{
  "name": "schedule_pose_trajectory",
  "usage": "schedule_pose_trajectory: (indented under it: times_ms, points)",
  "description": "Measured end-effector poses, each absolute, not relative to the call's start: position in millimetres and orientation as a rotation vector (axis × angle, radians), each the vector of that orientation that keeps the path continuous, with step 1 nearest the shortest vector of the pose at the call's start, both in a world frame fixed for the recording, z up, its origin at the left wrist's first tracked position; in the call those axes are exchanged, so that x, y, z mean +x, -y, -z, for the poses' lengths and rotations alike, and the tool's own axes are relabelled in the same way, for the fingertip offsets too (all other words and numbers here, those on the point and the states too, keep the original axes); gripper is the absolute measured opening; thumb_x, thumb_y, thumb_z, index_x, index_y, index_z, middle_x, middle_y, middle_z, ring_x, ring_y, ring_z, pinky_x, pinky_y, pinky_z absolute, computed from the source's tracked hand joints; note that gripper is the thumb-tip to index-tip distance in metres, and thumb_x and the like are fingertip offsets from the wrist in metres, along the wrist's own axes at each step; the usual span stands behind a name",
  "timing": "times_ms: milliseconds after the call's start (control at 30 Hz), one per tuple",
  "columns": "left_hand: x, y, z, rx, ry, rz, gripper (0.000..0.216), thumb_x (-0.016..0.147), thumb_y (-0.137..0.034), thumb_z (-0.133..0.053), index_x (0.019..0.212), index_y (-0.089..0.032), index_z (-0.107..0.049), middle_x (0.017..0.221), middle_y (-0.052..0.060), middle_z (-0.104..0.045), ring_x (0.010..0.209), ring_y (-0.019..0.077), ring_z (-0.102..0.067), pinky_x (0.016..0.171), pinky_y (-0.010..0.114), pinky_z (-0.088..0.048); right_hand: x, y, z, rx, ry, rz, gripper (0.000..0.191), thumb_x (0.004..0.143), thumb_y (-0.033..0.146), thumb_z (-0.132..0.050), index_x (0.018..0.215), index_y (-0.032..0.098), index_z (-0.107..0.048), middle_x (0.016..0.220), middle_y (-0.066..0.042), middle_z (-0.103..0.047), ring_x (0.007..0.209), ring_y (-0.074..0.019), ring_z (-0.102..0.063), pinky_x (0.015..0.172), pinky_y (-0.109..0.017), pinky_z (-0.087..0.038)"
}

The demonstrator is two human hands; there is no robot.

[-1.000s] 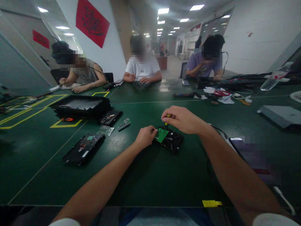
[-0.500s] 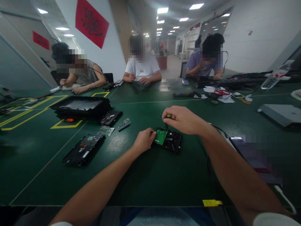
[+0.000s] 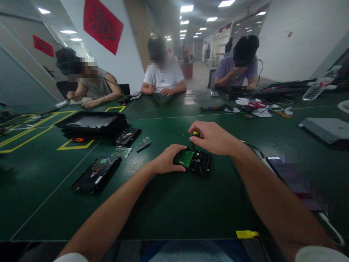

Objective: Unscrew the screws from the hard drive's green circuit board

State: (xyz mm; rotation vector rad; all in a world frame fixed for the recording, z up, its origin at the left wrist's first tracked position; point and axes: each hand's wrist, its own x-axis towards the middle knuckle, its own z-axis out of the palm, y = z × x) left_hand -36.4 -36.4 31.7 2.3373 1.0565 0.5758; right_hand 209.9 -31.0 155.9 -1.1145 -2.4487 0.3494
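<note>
The hard drive (image 3: 199,163) lies flat near the middle of the green table (image 3: 174,207), underside up, with a green circuit board (image 3: 185,157) over its left part. The left hand (image 3: 166,161) curls round the drive's left end, fingers over the far edge and thumb along the near edge, gripping it. The right hand (image 3: 214,137) is closed on a screwdriver (image 3: 195,133) (only its yellow cap peeks out between thumb and forefinger), held upright just above the drive's far edge; whether the tip touches a screw cannot be told.

To the left, well apart, a second drive (image 3: 96,173) lies with its board side up. Farther off sit two loose boards (image 3: 121,151), a third drive (image 3: 127,136) and a black tray (image 3: 91,123) beside yellow floor-style markings. To the right of the right forearm lies a dark flat device (image 3: 286,171), and beyond it a grey flat box (image 3: 324,128). On the far right are red scissors (image 3: 256,104) among paper scraps and a water bottle (image 3: 319,88) on its side. Three other people sit along the far edge, their hands on the table. A yellow tag (image 3: 247,234) sticks to the near edge.
</note>
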Motion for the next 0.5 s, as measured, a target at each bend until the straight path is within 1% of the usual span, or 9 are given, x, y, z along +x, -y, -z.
schedule_pose_trajectory:
  times_ms: [100,200,300,433,500]
  points:
    - [-34,38,-32,2.292,-1.074,-0.561,0.090,0.072,-0.047,-0.091,0.149,-0.025,-0.050,0.151,0.013,-0.056,0.142,0.0334,-0.050,0.122,0.050,-0.036,209,31,-156,-1.149,2.445,-0.353,0.016,0.092,0.025,-0.063,0.105,0.018,-0.068,0.090,-0.005,-0.072,0.080,-0.0190,-0.062,0.073,-0.029,-0.040]
    - [-32,39,-34,2.299,-1.087,-0.538,0.090,0.072,-0.046,-0.090,0.150,-0.026,-0.049,0.153,0.013,-0.055,0.144,0.0333,-0.048,0.123,0.049,-0.035,209,31,-156,-1.143,2.452,-0.350,0.014,0.092,0.025,-0.063,0.103,0.018,-0.069,0.088,-0.005,-0.071,0.081,-0.0192,-0.062,0.074,-0.030,-0.039]
    - [-32,38,-36,2.341,-1.090,-0.533,0.090,0.073,-0.047,-0.089,0.150,-0.025,-0.049,0.153,0.013,-0.054,0.145,0.0334,-0.048,0.124,0.049,-0.034,209,31,-156,-1.121,2.452,-0.347,0.014,0.092,0.024,-0.062,0.103,0.019,-0.069,0.088,-0.004,-0.071,0.080,-0.0189,-0.062,0.074,-0.029,-0.039]
    - [-33,31,-33,2.405,-0.997,-0.568,0.092,0.073,-0.051,-0.089,0.150,-0.022,-0.049,0.151,0.016,-0.054,0.143,0.0331,-0.048,0.123,0.048,-0.035,209,30,-157,-1.107,2.457,-0.342,0.013,0.091,0.022,-0.062,0.102,0.018,-0.069,0.091,-0.005,-0.071,0.079,-0.0180,-0.061,0.074,-0.029,-0.039]
    - [-33,26,-30,2.389,-0.964,-0.569,0.093,0.070,-0.052,-0.090,0.148,-0.022,-0.050,0.153,0.016,-0.051,0.146,0.0333,-0.046,0.124,0.048,-0.034,209,30,-158,-1.086,2.462,-0.335,0.013,0.090,0.021,-0.062,0.101,0.019,-0.070,0.094,-0.005,-0.071,0.079,-0.0177,-0.061,0.074,-0.029,-0.039]
